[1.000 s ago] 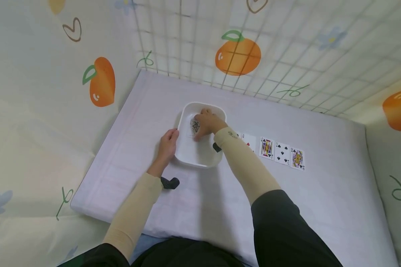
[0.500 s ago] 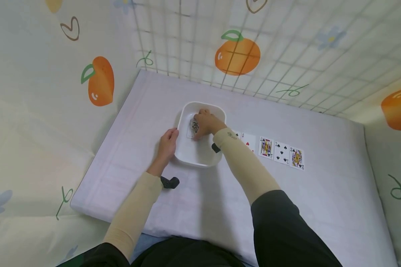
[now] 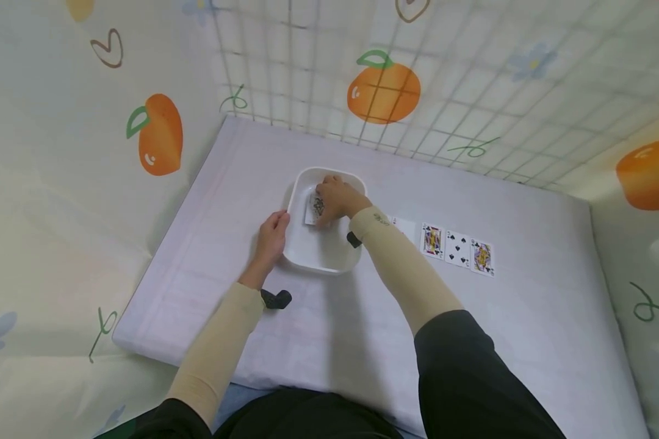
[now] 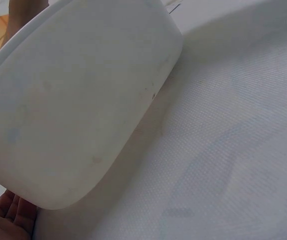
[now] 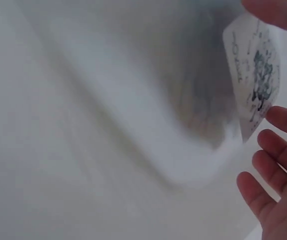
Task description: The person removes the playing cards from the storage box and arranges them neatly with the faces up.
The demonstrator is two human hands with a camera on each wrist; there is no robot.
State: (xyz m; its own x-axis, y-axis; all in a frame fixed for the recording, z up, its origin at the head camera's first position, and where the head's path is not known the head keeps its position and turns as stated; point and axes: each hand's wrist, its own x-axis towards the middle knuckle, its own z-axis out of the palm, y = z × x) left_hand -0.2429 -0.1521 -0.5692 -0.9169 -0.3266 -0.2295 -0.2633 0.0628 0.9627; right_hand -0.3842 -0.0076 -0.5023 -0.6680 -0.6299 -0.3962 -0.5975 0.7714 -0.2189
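Observation:
My left hand grips the left side of a white plastic tub. In the left wrist view its curled fingers show by the lower end of the tub's outer wall. My right hand reaches inside the tub and pinches a playing card with a dark joker-like figure between thumb and index finger. The other fingers of that hand are spread in the right wrist view. From the head view, the hand covers part of the card.
Right of the tub, face-up playing cards lie in a row: a face card, a spade card and another face card. My right sleeve partly covers a further card. A wire grid stands behind the table.
The card under my right hand has shifted slightly left, so more of its white surface shows. My left hand stays at the tub's side. The head view has moved a little.

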